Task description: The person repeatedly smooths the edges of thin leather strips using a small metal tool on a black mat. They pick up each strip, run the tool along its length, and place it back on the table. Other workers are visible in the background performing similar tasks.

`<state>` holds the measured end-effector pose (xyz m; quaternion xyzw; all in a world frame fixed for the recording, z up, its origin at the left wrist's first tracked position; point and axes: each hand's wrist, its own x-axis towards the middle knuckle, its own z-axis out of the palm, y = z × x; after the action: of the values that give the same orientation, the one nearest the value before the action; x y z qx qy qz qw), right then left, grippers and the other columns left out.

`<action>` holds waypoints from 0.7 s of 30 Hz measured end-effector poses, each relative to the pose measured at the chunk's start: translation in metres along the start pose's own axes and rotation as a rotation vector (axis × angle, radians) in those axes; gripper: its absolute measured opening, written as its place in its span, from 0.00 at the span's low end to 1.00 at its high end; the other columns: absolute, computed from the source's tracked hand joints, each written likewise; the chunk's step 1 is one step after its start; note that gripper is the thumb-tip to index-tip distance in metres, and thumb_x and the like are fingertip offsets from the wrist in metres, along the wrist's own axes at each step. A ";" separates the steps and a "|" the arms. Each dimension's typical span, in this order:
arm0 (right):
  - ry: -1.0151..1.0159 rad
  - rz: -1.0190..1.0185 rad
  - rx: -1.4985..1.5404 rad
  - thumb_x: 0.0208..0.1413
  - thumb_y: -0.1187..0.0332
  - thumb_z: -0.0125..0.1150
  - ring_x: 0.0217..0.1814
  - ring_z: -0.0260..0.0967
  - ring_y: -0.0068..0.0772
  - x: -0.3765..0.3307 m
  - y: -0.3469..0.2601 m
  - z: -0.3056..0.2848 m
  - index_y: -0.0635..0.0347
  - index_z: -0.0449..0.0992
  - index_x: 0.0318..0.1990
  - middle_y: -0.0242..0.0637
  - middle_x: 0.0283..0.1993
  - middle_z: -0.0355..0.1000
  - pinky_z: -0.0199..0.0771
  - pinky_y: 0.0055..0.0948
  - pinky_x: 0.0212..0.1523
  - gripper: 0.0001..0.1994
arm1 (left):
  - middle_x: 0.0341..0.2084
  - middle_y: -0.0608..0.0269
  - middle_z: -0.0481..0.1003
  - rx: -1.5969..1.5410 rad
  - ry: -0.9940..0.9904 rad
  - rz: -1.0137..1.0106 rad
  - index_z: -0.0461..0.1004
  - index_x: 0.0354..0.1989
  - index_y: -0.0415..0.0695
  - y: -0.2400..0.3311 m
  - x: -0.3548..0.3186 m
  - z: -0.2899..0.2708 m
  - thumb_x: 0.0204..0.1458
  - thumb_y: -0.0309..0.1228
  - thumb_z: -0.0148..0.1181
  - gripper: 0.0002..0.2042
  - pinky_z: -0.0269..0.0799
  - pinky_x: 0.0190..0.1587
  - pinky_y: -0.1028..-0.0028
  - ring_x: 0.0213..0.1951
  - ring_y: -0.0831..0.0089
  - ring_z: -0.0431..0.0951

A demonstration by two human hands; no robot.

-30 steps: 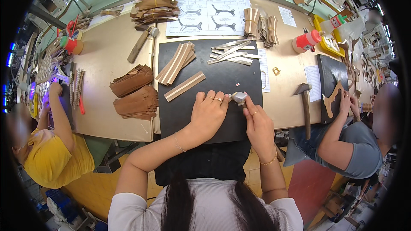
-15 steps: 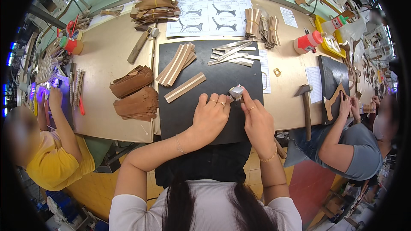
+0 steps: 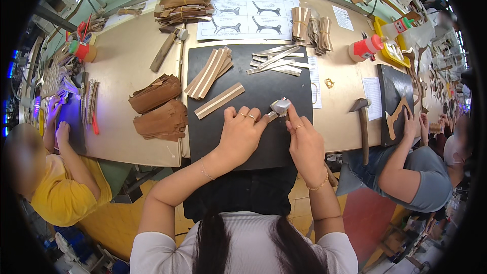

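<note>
My left hand (image 3: 239, 137) is over the black mat, fingers bent, pinching the free end of a shiny silvery-white strip (image 3: 280, 106). Its far part is bunched or folded at the fingertips of my right hand (image 3: 306, 142), which grips it with the index finger stretched along it. Just left of my fingers lies a flat brown strip (image 3: 220, 100) with a pale band down its middle. Beyond it rests a stack of similar banded strips (image 3: 209, 73). A loose pile of silvery-white strips (image 3: 278, 61) is at the mat's far right.
Two brown leather stacks (image 3: 160, 119) lie left of the black mat (image 3: 253, 160). Hammers (image 3: 363, 127) rest on both sides. Printed sheets (image 3: 248, 12) and banded bundles are at the back. A glue bottle (image 3: 366, 48) stands right. Co-workers sit left and right.
My left hand has drawn slightly left and down, away from the bunched part, so more of the silvery strip shows between my hands. My right hand has hardly moved.
</note>
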<state>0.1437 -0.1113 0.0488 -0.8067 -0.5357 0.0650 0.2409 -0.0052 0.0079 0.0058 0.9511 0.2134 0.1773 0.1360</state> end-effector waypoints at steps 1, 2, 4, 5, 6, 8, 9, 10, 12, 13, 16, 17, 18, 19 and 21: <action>0.029 -0.003 0.040 0.66 0.68 0.60 0.26 0.73 0.46 -0.001 -0.001 0.000 0.49 0.71 0.69 0.40 0.31 0.70 0.74 0.41 0.28 0.24 | 0.34 0.71 0.73 0.037 0.006 0.010 0.83 0.47 0.51 0.001 0.000 0.001 0.52 0.27 0.65 0.13 0.56 0.46 0.62 0.40 0.71 0.72; 0.024 -0.008 0.036 0.66 0.68 0.60 0.26 0.73 0.46 -0.002 -0.003 0.000 0.49 0.71 0.69 0.40 0.30 0.70 0.74 0.41 0.28 0.24 | 0.34 0.71 0.73 0.073 0.008 0.025 0.83 0.47 0.51 0.003 -0.001 0.001 0.52 0.27 0.65 0.13 0.56 0.46 0.62 0.40 0.71 0.72; 0.023 -0.017 0.025 0.66 0.68 0.60 0.26 0.73 0.45 -0.004 -0.006 0.000 0.48 0.71 0.69 0.40 0.30 0.70 0.74 0.41 0.28 0.24 | 0.34 0.71 0.73 0.090 0.008 0.032 0.83 0.47 0.51 0.003 -0.001 0.000 0.52 0.27 0.65 0.13 0.56 0.46 0.62 0.39 0.71 0.72; -0.028 -0.005 -0.013 0.65 0.69 0.60 0.26 0.73 0.45 -0.004 -0.007 -0.001 0.48 0.71 0.69 0.40 0.30 0.70 0.74 0.40 0.28 0.24 | 0.34 0.71 0.73 0.068 0.006 0.022 0.83 0.47 0.51 0.002 -0.002 -0.001 0.53 0.28 0.65 0.13 0.56 0.46 0.62 0.39 0.71 0.72; -0.079 0.005 -0.056 0.65 0.69 0.60 0.26 0.73 0.44 -0.004 -0.007 -0.001 0.48 0.71 0.69 0.40 0.30 0.70 0.74 0.40 0.28 0.24 | 0.33 0.71 0.73 0.047 0.006 0.017 0.83 0.48 0.51 0.001 -0.002 -0.002 0.53 0.28 0.65 0.13 0.56 0.46 0.62 0.39 0.71 0.72; -0.133 0.007 -0.105 0.65 0.69 0.60 0.26 0.73 0.44 -0.003 -0.008 -0.002 0.48 0.71 0.69 0.39 0.30 0.70 0.74 0.40 0.27 0.24 | 0.33 0.71 0.73 -0.143 -0.001 -0.072 0.83 0.48 0.50 -0.004 -0.003 -0.004 0.55 0.28 0.64 0.12 0.56 0.46 0.62 0.39 0.71 0.72; -0.136 0.004 -0.111 0.66 0.68 0.60 0.26 0.73 0.43 -0.002 -0.007 -0.003 0.48 0.71 0.69 0.39 0.30 0.70 0.74 0.40 0.27 0.24 | 0.33 0.71 0.73 -0.240 -0.021 -0.124 0.83 0.48 0.50 -0.007 -0.004 -0.006 0.55 0.29 0.64 0.12 0.56 0.46 0.62 0.39 0.71 0.72; -0.138 0.000 -0.116 0.66 0.68 0.60 0.26 0.73 0.43 -0.001 -0.007 -0.004 0.48 0.71 0.69 0.39 0.30 0.70 0.74 0.40 0.27 0.24 | 0.32 0.71 0.73 -0.230 -0.020 -0.107 0.83 0.48 0.51 -0.008 -0.004 -0.006 0.56 0.30 0.64 0.11 0.56 0.46 0.62 0.38 0.71 0.72; -0.073 -0.030 -0.067 0.66 0.67 0.59 0.26 0.73 0.43 -0.002 -0.008 -0.004 0.47 0.72 0.68 0.39 0.30 0.70 0.74 0.40 0.27 0.23 | 0.32 0.71 0.73 -0.066 -0.011 -0.022 0.83 0.48 0.52 -0.005 -0.006 -0.005 0.56 0.30 0.65 0.11 0.56 0.45 0.62 0.38 0.70 0.72; -0.035 -0.051 -0.046 0.66 0.67 0.59 0.25 0.74 0.43 -0.002 -0.008 -0.004 0.47 0.72 0.68 0.38 0.30 0.70 0.74 0.40 0.27 0.23 | 0.32 0.71 0.73 0.015 -0.015 0.013 0.83 0.48 0.52 -0.003 -0.006 -0.004 0.56 0.30 0.65 0.11 0.56 0.45 0.62 0.38 0.70 0.72; 0.054 -0.055 0.045 0.66 0.67 0.59 0.25 0.73 0.42 -0.007 -0.012 -0.002 0.46 0.72 0.68 0.38 0.30 0.70 0.74 0.39 0.26 0.23 | 0.32 0.71 0.73 0.180 -0.011 0.079 0.83 0.47 0.52 0.001 -0.009 -0.003 0.56 0.30 0.65 0.11 0.56 0.45 0.62 0.38 0.71 0.72; -0.003 -0.049 -0.002 0.66 0.67 0.60 0.25 0.73 0.42 -0.008 -0.013 -0.001 0.46 0.72 0.69 0.38 0.30 0.70 0.74 0.39 0.26 0.23 | 0.32 0.71 0.73 0.115 0.001 0.045 0.83 0.47 0.52 0.000 -0.010 -0.004 0.56 0.30 0.65 0.11 0.56 0.45 0.62 0.38 0.71 0.72; -0.058 -0.040 -0.050 0.66 0.67 0.60 0.24 0.73 0.42 -0.008 -0.013 0.000 0.46 0.71 0.69 0.37 0.30 0.70 0.74 0.39 0.26 0.24 | 0.32 0.70 0.73 0.049 0.014 0.013 0.83 0.48 0.52 -0.001 -0.010 -0.005 0.56 0.30 0.65 0.11 0.57 0.45 0.62 0.38 0.71 0.72; -0.111 -0.030 -0.100 0.65 0.67 0.60 0.24 0.73 0.42 -0.008 -0.013 0.000 0.46 0.71 0.69 0.37 0.30 0.70 0.74 0.38 0.26 0.24 | 0.32 0.70 0.73 -0.018 0.029 -0.016 0.83 0.48 0.51 -0.002 -0.010 -0.006 0.56 0.30 0.65 0.11 0.57 0.45 0.62 0.37 0.71 0.72; -0.101 -0.048 -0.102 0.65 0.67 0.60 0.24 0.73 0.41 -0.008 -0.012 0.000 0.46 0.71 0.69 0.37 0.31 0.70 0.74 0.38 0.26 0.24 | 0.32 0.70 0.73 -0.137 0.010 -0.060 0.83 0.47 0.51 -0.008 -0.011 -0.010 0.55 0.30 0.65 0.11 0.57 0.45 0.62 0.37 0.71 0.72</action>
<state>0.1302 -0.1149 0.0531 -0.8005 -0.5691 0.0725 0.1736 -0.0214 0.0111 0.0086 0.9318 0.2298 0.1921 0.2048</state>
